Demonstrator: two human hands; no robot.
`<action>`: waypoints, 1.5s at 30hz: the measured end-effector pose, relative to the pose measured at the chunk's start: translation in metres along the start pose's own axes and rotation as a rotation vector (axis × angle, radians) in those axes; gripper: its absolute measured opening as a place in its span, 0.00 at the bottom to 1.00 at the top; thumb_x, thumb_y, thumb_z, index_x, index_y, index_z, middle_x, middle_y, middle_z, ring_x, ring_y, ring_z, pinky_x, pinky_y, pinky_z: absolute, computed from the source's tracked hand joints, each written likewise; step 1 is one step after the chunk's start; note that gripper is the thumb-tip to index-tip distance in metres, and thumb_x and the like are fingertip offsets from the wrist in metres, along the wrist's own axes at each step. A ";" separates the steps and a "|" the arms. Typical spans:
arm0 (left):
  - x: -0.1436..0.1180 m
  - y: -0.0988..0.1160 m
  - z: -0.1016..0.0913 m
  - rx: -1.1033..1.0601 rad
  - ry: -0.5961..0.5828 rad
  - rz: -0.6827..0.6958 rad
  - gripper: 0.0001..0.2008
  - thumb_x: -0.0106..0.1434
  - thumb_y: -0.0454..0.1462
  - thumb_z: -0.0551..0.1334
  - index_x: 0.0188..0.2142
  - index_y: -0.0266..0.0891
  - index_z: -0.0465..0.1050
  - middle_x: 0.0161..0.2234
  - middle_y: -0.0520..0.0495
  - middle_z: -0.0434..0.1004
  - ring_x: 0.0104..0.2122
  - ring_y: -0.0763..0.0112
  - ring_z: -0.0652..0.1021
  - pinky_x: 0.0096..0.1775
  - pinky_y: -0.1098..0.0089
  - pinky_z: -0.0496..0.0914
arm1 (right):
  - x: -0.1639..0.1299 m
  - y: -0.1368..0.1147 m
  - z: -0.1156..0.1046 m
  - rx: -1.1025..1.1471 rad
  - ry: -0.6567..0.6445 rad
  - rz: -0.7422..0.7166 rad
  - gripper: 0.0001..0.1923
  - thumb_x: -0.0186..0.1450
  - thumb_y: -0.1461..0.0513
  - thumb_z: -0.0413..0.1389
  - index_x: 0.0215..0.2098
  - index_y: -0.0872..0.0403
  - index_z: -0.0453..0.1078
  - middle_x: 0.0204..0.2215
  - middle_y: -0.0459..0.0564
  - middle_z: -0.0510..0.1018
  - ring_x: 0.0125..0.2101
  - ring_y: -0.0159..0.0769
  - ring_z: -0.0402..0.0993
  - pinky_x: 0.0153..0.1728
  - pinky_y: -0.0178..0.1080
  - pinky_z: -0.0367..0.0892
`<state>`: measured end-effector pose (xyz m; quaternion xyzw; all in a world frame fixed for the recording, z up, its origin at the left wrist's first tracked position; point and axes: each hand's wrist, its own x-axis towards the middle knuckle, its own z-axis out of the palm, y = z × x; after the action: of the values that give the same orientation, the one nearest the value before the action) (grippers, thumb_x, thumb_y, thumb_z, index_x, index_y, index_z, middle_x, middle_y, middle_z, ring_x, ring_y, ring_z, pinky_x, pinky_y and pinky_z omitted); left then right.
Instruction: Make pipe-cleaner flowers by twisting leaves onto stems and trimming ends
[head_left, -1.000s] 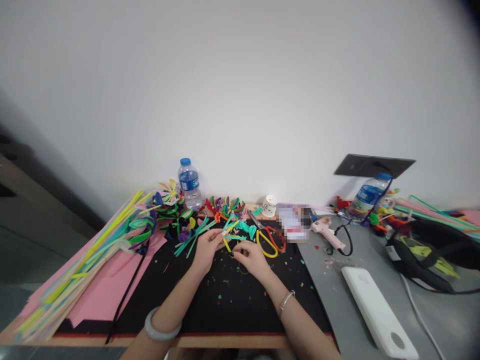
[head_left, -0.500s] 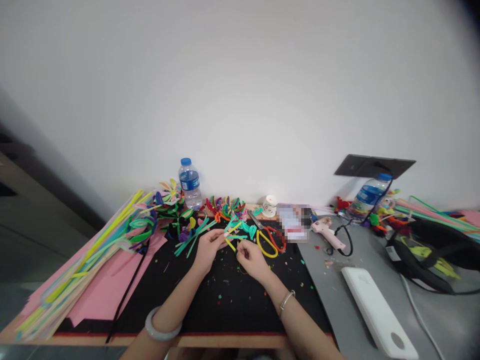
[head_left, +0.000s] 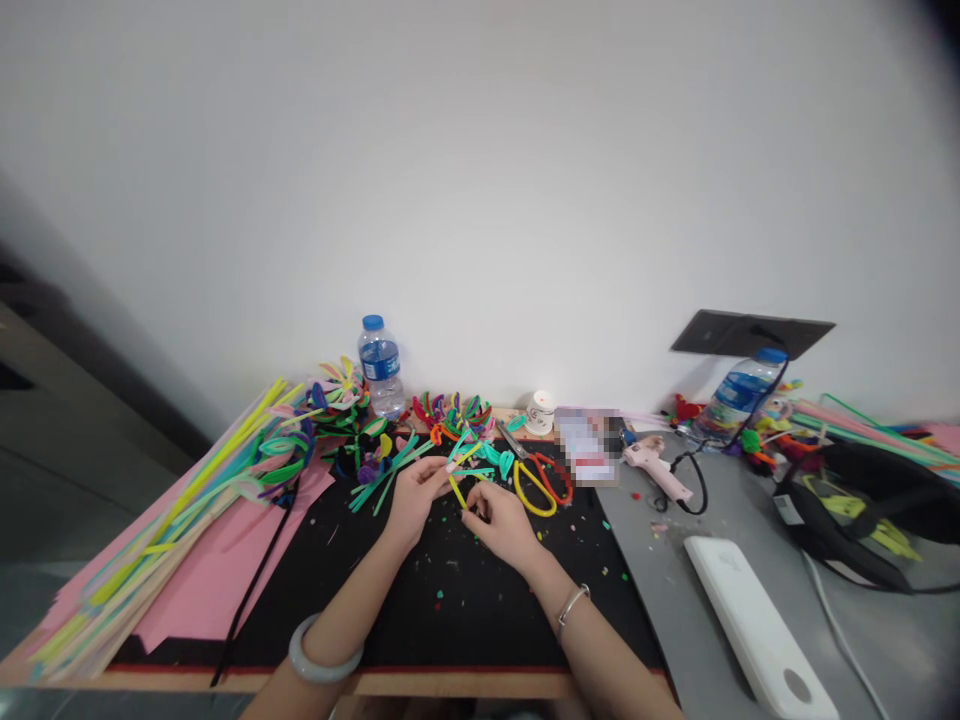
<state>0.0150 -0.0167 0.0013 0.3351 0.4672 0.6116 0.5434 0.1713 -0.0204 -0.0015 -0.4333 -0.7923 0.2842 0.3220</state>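
Currently, left hand (head_left: 420, 497): pinching yellow pipe cleaner (head_left: 457, 492)
Right hand (head_left: 502, 520): at its lower end, grip unclear
Work: apparently midway; teal pipe cleaners (head_left: 390, 469) loose

hands (head_left: 415, 497): over mat (head_left: 480, 625) | scissors (head_left: 519, 449): behind-right of hands | bottle (head_left: 380, 362): behind-left | glue gun (head_left: 657, 473): right of mat

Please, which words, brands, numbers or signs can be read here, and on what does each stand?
None can be read with certainty.
Left bottle: white marks on blue label, too small.
Right bottle: label too small.
White round container: dark marks, too blurred.
Pixelated patch: unreadable.
White tag at far right: too small.
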 end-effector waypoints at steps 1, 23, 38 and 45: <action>0.000 0.000 0.000 -0.006 0.001 0.001 0.14 0.47 0.41 0.68 0.31 0.35 0.73 0.26 0.50 0.77 0.28 0.68 0.79 0.37 0.66 0.74 | 0.000 0.000 0.000 -0.003 0.001 0.003 0.05 0.54 0.65 0.56 0.27 0.53 0.63 0.20 0.39 0.61 0.22 0.28 0.59 0.24 0.31 0.53; 0.002 -0.002 -0.004 0.124 -0.038 0.013 0.12 0.49 0.41 0.68 0.30 0.34 0.75 0.27 0.49 0.77 0.29 0.68 0.78 0.36 0.68 0.74 | -0.001 0.003 -0.004 0.113 0.219 0.011 0.11 0.62 0.65 0.46 0.21 0.53 0.59 0.19 0.43 0.64 0.22 0.31 0.60 0.25 0.33 0.54; -0.002 0.010 -0.003 0.208 -0.254 -0.044 0.11 0.47 0.40 0.68 0.25 0.33 0.74 0.21 0.51 0.75 0.22 0.73 0.76 0.30 0.72 0.72 | 0.006 0.018 -0.004 0.628 0.276 0.199 0.15 0.63 0.56 0.48 0.20 0.53 0.54 0.16 0.38 0.54 0.18 0.26 0.50 0.20 0.31 0.49; 0.003 0.004 -0.008 0.173 -0.140 -0.048 0.15 0.45 0.40 0.69 0.32 0.32 0.75 0.23 0.49 0.78 0.23 0.70 0.78 0.30 0.70 0.74 | 0.008 0.023 -0.005 0.722 0.181 0.237 0.16 0.62 0.54 0.50 0.22 0.55 0.61 0.12 0.37 0.57 0.13 0.23 0.51 0.14 0.29 0.49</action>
<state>0.0062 -0.0155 0.0017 0.4113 0.4869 0.5310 0.5583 0.1835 -0.0018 -0.0128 -0.4039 -0.5545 0.5404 0.4872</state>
